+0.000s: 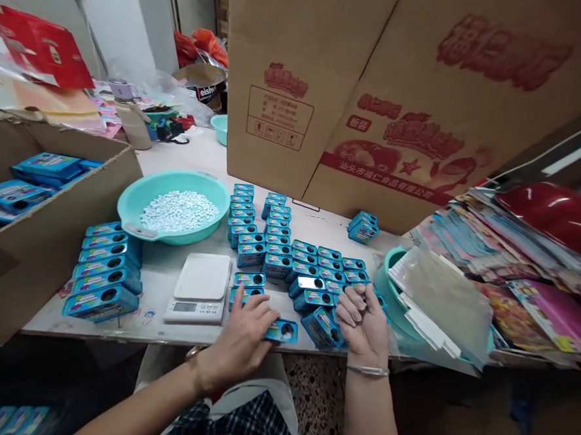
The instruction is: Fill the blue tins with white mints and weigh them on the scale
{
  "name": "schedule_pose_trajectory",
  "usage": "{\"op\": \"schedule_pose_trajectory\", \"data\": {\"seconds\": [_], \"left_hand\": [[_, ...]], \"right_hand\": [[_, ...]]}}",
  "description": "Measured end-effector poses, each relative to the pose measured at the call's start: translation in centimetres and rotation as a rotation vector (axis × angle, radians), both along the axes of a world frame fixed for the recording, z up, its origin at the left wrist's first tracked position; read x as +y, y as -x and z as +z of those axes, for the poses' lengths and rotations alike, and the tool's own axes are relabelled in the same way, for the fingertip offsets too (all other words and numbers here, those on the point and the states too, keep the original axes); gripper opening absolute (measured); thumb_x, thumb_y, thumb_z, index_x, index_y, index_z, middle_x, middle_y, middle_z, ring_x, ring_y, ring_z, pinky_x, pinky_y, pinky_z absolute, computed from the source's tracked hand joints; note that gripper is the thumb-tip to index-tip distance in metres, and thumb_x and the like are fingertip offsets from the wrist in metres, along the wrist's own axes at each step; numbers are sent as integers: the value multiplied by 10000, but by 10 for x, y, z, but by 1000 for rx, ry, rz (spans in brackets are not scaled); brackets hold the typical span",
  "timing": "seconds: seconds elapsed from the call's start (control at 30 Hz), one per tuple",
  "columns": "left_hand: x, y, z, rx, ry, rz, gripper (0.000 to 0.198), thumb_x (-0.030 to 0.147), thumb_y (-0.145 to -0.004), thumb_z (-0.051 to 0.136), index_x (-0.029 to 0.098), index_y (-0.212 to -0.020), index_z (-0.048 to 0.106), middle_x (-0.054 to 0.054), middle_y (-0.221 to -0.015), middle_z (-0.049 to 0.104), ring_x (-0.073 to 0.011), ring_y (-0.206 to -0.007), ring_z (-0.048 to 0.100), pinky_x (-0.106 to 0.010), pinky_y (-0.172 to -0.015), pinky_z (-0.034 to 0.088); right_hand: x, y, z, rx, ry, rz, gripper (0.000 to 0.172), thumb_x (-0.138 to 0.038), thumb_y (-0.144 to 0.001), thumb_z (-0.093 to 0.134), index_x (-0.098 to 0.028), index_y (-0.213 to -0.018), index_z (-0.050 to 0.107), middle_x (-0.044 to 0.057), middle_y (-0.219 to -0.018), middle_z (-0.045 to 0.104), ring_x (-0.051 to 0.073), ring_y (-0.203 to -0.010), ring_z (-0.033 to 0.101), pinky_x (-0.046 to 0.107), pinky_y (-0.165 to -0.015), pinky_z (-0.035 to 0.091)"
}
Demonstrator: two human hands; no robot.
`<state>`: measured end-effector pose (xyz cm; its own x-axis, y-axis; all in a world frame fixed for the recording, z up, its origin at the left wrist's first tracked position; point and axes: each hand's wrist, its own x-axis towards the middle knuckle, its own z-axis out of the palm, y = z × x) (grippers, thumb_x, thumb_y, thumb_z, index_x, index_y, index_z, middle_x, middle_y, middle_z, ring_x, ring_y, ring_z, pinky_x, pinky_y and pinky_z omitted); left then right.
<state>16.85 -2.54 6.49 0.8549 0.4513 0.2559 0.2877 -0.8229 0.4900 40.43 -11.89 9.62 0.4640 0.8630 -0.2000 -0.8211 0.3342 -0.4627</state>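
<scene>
My left hand (pixel 246 333) reaches over the front of the table, its fingers on the blue tins beside the scale. Next to its fingertips lies a blue tin (pixel 288 331) with white pieces showing in its round window. My right hand (pixel 363 317) is palm up with curled fingers, near the front right tins; what it holds, if anything, is hidden. Several rows of blue tins (pixel 278 263) stand between the hands and the large carton. A white digital scale (pixel 202 279) sits left of my left hand. Behind it, a teal basin (pixel 173 207) holds many small white pieces.
A large printed carton (pixel 290 60) stands at the back. An open cardboard box (pixel 37 254) with blue tins is at the left, beside a stack of tins (pixel 101 301). At right, a teal basin (pixel 389 289) holds bags and papers, near piled printed packaging (pixel 535 318).
</scene>
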Motion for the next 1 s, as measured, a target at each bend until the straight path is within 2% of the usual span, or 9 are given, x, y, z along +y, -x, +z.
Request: {"op": "schedule_pose_trajectory", "data": {"seconds": [0.1, 0.2, 0.3, 0.4, 0.57, 0.67, 0.8, 0.9, 1.0], "left_hand": [[-1, -41, -28, 32, -75, 39, 393, 141, -807, 586, 227, -1190, 559, -68, -1149, 648, -300, -1286, 448, -638, -1145, 15], [8, -49, -37, -3, -163, 147, 606, 251, -841, 612, 207, -1409, 404, -134, -1410, 494, -342, -1400, 304, -630, -1148, 44], [17, -28, -37, -58, -243, 363, 804, 394, -841, 632, 147, -1502, 246, -187, -1507, 360, -368, -1438, 218, -616, -1153, 63], [22, 5, -48, -55, -302, 535, 673, 348, -873, 598, 181, -1473, 341, -185, -1494, 384, -385, -1434, 232, -647, -1131, 74], [16, 36, -88, -112, -294, 451, 522, 309, -838, 654, 294, -1346, 534, -132, -1479, 442, -393, -1428, 255, -664, -1126, 29], [9, 44, -100, -251, -249, 395, 406, 256, -818, 658, 272, -1222, 619, -112, -1323, 596, -365, -1374, 361, -647, -1140, 30], [5, 65, -82, -314, -169, 402, 363, 128, -804, 581, 225, -1154, 595, -75, -1095, 685, -301, -1248, 506, -633, -1152, 47], [14, 86, -54, -329, -137, 541, 355, 185, -810, 615, 225, -1157, 551, -76, -1091, 661, -301, -1232, 512, -631, -1148, 79], [40, 97, -36, -323, -91, 701, 299, 277, -830, 642, 240, -1112, 550, -69, -1093, 651, -301, -1232, 499, -620, -1141, 106]], "right_hand": [[-12, -9, 0, 10, -20, -29, 170, -272, -921, 564, -189, -790, 493, -91, -543, 378, 47, -383, 345, 162, -338, 311], [-18, -16, 0, -1, -35, -39, 165, -274, -924, 561, -190, -797, 499, -87, -548, 384, 48, -387, 355, 163, -339, 305], [-14, -16, -1, 6, -37, -41, 174, -283, -938, 539, -189, -796, 500, -84, -552, 389, 47, -387, 357, 165, -339, 304], [-4, -11, -3, 35, -30, -29, 200, -302, -954, 506, -187, -791, 498, -86, -543, 376, 46, -381, 349, 163, -334, 295], [14, 5, 0, 43, -19, 26, 219, -305, -957, 496, -181, -778, 491, -92, -535, 355, 40, -372, 322, 155, -326, 275], [19, 14, 6, 21, -18, 45, 196, -279, -946, 517, -182, -778, 488, -93, -538, 353, 41, -377, 323, 156, -330, 284], [24, 24, 13, -6, -1, 88, 185, -276, -942, 528, -189, -784, 486, -89, -550, 373, 47, -390, 345, 160, -337, 308], [37, 33, 16, -14, 15, 133, 178, -274, -947, 518, -192, -793, 485, -84, -561, 383, 52, -401, 363, 167, -348, 339], [62, 50, 17, -1, 39, 193, 177, -272, -956, 495, -192, -798, 482, -82, -565, 380, 54, -403, 367, 168, -350, 351]]}}
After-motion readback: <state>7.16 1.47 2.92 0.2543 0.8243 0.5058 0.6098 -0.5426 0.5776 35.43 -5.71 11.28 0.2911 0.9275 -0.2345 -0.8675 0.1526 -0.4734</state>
